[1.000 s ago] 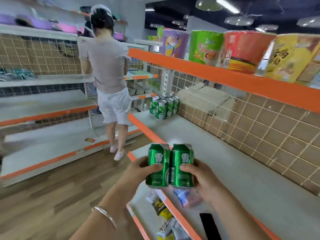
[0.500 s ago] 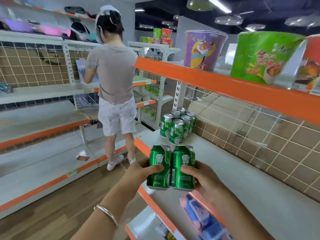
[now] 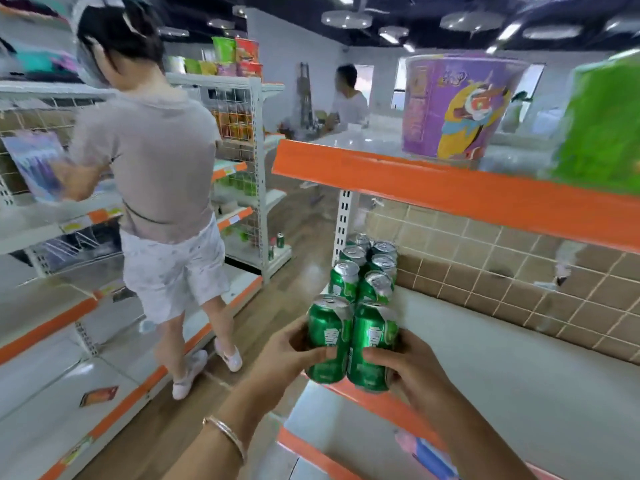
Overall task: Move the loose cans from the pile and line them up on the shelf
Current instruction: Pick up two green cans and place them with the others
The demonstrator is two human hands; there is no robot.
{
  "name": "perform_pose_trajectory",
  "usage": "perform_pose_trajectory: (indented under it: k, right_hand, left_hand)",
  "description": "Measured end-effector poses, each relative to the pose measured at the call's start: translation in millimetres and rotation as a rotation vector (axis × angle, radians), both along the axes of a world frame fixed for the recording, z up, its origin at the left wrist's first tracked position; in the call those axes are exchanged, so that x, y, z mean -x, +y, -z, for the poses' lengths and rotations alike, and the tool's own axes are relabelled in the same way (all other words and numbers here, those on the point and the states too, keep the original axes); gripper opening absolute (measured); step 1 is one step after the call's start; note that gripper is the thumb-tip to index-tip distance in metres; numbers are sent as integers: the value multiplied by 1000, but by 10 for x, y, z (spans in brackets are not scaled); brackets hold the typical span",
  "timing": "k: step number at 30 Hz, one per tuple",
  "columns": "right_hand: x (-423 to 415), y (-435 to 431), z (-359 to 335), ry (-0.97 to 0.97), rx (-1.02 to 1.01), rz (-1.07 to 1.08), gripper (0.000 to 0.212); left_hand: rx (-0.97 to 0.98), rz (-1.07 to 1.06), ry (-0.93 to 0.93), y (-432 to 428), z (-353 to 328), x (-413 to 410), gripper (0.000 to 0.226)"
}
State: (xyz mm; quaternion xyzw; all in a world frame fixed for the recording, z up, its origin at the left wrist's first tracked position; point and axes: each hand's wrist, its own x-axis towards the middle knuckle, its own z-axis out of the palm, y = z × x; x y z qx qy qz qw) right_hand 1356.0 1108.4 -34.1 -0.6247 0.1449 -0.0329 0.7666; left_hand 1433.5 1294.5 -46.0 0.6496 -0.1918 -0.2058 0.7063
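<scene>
Nearest the camera, the left hand [image 3: 291, 351], with a thin bracelet [image 3: 227, 434] on its wrist, is wrapped round a green can [image 3: 327, 337], and the right hand [image 3: 412, 368] is clamped in the same way on a second green can [image 3: 372, 348]. The two cans are upright, touching side by side, and held in the air above the orange front edge [image 3: 377, 401] of the white shelf [image 3: 519, 375]. The step in hand looks like delivery: this pair is being brought to the cans already shelved [image 3: 363, 271], which stand just beyond it in two files at the shelf's left end, running back to the tiled back panel [image 3: 485, 271]. The next move probably calls for lowering both cans flat onto the shelf just in front of the nearest pair, keeping each in line with its own file, before the fingers let go. A tilted landing could knock the row over. The cans carry white markings on green, too blurred to read. On the upper shelf [image 3: 450, 192] stand a purple tub [image 3: 457, 105] printed with a cartoon figure and a green tub [image 3: 602, 126], and their lettering is illegible. Across the aisle, a person in a grey top [image 3: 156, 161] faces the opposite shelving.
</scene>
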Motion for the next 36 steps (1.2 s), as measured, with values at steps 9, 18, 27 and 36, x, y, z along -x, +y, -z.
perform_pose_trajectory:
  k: [9, 18, 27, 36]
  right_hand:
    - [-159, -29, 177, -22, 108, 199, 63]
    - [-260, 82, 522, -192, 248, 276, 47]
    - [-453, 70, 813, -263, 279, 325, 60]
    - [-539, -19, 867, -278, 418, 334, 60]
  left_hand:
    - [71, 133, -23, -150, 229, -384, 54]
    - [71, 224, -159, -255, 553, -739, 50]
    - [126, 333, -171, -223, 699, -957, 54]
    - [-183, 405, -297, -278, 675, -1116, 92]
